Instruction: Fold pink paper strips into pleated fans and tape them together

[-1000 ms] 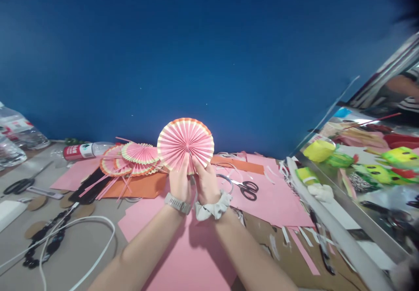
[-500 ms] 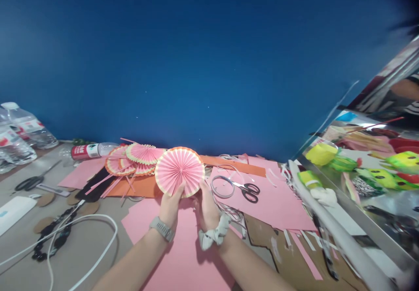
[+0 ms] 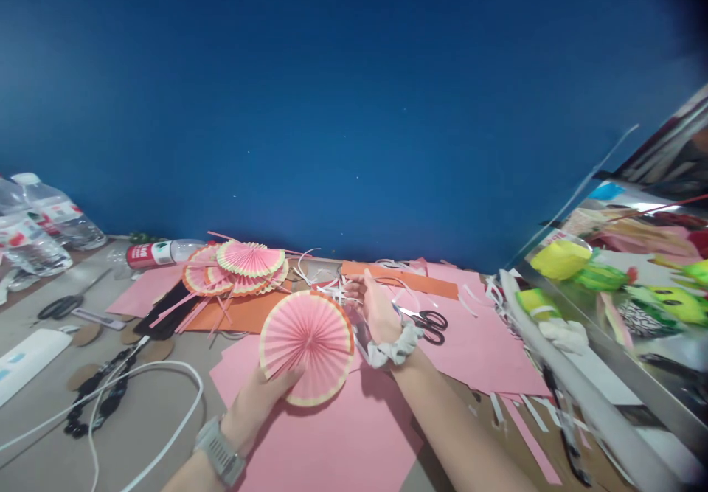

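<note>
A round pleated paper fan [image 3: 307,341], pink with a yellow and orange rim, is gripped by its lower left edge in my left hand [image 3: 255,402], thumb across its face. It hangs over pink paper sheets [image 3: 337,444]. My right hand [image 3: 374,306] is off the fan, fingers apart, above white paper strips [image 3: 326,287] and the left end of the scissors [image 3: 425,322]. Nothing shows in its fingers. More pleated paper fans [image 3: 250,257] lie stacked at the back left, on orange paper [image 3: 237,315].
Left are clear water bottles [image 3: 58,215], a lying bottle [image 3: 152,254], dark scissors [image 3: 60,306], a white cable [image 3: 188,366] and a black bead string [image 3: 110,396]. Right stand a white tube [image 3: 580,396] and a bin edge with yellow-green packets [image 3: 561,260]. A blue wall [image 3: 354,108] rises behind.
My right hand has let go of the paper fan and moved right and away from me, toward the strips. The left hand has brought the fan lower and nearer.
</note>
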A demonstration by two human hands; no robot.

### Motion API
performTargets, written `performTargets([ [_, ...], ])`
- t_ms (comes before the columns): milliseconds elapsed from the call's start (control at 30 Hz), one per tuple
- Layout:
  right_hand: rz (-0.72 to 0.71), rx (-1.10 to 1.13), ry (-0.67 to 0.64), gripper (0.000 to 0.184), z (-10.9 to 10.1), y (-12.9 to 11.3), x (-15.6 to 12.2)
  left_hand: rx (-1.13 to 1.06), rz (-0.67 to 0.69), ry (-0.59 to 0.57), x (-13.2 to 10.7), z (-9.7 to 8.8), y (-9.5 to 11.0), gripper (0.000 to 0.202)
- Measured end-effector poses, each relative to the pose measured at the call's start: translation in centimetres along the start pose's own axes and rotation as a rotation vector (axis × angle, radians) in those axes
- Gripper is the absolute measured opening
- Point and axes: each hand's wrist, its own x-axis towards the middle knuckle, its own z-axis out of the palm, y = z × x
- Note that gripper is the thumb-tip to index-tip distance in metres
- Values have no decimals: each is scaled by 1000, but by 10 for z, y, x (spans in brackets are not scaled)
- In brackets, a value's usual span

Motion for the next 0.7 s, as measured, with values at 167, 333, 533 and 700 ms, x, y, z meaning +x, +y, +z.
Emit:
performTargets([
  [167, 90, 177, 15, 31, -5, -12, 11, 191, -23, -17, -13, -28, 1, 48],
  [333, 62, 315, 24, 28, -1, -33, 16, 535, 290, 445, -28, -25, 7, 56],
  [533, -27, 483, -47, 39, 21, -85, 19, -259, -125, -211, -41, 92, -2, 61],
  [700, -115, 589, -113, 37, 23, -126, 17, -688, -415, -579, -60, 161, -20, 79],
])
